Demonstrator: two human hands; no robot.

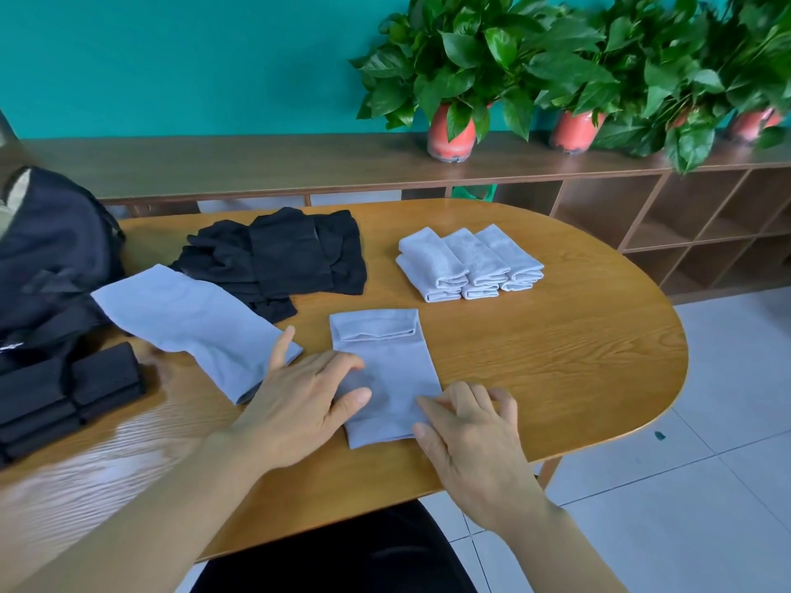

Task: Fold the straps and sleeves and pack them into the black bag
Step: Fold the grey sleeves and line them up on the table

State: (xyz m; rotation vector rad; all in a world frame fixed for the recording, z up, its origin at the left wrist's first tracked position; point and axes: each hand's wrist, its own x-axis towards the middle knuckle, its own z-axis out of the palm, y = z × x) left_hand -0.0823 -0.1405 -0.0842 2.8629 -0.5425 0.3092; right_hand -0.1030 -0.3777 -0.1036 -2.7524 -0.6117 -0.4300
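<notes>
Head view: a flat light-grey fabric sleeve (pixel 387 365), its far end turned over, lies on the oval wooden worktop (pixel 556 357) beneath both hands. It is pressed by the left hand (pixel 299 404), whose fingers are straight and spread. Its near right edge is pinched by the curled fingers of the right hand (pixel 471 438). A second grey sleeve (pixel 192 323) is spread just left of the left hand and overlapped by its outermost finger. A heap of loose black fabric (pixel 278 258) lies beyond that hand, and a stack of folded grey sleeves (pixel 466 263) lies beyond the right. Folded black pieces (pixel 64 391) and the black bag (pixel 47 250) are seen far left.
</notes>
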